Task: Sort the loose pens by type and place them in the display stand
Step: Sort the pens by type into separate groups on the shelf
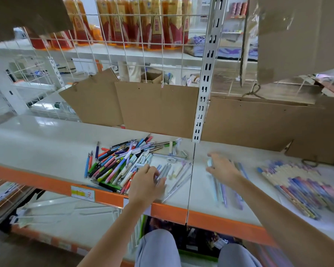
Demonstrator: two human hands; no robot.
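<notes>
Head view: one white shelf (46, 143) with an orange front edge holds three groups of pens. The loose pile (121, 160) sits left of the shelf seam, several dozen mixed pens, too tangled to count, long axes pointing every way, most slanting from near-left to far-right. Just right of the seam lies a small pastel group (223, 187), roughly five blue and lilac pens, blurred, axes running near-to-far. Far right is a sorted row (297, 189), too many to count, laid side by side, axes slanting toward the near-right. Two hands are visible. The left hand (147, 182) rests palm down on the pile's right edge, fingers curled over a few pale pens (167, 170); a firm grip cannot be confirmed. The right hand (222, 166) pinches one light-blue pen (210, 162) above the pastel group. Three brown cardboard sheets (156, 108) lean against the back.
</notes>
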